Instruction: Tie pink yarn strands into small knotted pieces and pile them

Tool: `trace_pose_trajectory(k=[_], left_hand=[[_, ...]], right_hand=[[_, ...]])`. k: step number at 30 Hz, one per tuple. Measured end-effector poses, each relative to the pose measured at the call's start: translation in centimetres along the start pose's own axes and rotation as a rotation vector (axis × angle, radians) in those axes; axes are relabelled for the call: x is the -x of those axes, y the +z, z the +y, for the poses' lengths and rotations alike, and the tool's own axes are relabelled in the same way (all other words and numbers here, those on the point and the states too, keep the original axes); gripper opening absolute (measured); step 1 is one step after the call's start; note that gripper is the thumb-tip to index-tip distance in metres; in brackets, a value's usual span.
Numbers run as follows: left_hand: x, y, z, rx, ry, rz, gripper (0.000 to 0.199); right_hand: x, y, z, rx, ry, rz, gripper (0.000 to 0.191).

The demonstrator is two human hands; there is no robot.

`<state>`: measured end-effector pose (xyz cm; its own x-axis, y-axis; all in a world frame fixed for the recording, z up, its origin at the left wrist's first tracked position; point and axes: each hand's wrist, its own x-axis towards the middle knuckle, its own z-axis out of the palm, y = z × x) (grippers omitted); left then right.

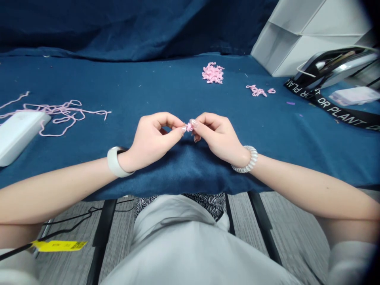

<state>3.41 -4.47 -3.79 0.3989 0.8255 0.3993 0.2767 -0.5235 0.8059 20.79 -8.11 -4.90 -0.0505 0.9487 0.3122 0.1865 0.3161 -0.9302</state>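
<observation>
Between my fingertips is a small knotted piece of pink yarn (189,127), held just above the front part of the blue cloth. My left hand (157,134) pinches its left side with thumb and forefinger. From the other side my right hand (218,136) grips it, the thumb lying over part of the knot. Farther back lies a pile of small pink yarn knots (213,73). A few more pink yarn pieces (257,90) rest to the right of that pile. Loose pink yarn (67,113) spreads in tangled loops at the left.
A white box-like object (22,134) sits at the left on the blue cloth (142,91). White bins (297,47) stand at the back right, beside a dark open case (332,65) and a black lettered strap (335,111). Below the table edge hangs a yellow tag (61,246) on a cable.
</observation>
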Motion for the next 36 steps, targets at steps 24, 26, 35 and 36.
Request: trace_pose_trajectory(k=[24, 26, 35, 36], left_hand=[[-0.2, -0.2, -0.1, 0.063, -0.04, 0.007, 0.009], [-0.2, -0.2, 0.0, 0.062, -0.046, 0.006, 0.009], [0.0, -0.1, 0.1, 0.051, -0.035, 0.0, 0.01], [0.1, -0.1, 0.1, 0.048, -0.041, -0.001, 0.01]], right_hand=[[-0.1, -0.5, 0.2, -0.173, 0.034, 0.025, 0.03], [-0.2, -0.5, 0.4, -0.208, 0.052, 0.015, 0.028], [-0.4, -0.5, 0.6, -0.261, 0.104, -0.015, 0.039], [-0.4, -0.5, 0.4, -0.231, 0.099, -0.019, 0.041]])
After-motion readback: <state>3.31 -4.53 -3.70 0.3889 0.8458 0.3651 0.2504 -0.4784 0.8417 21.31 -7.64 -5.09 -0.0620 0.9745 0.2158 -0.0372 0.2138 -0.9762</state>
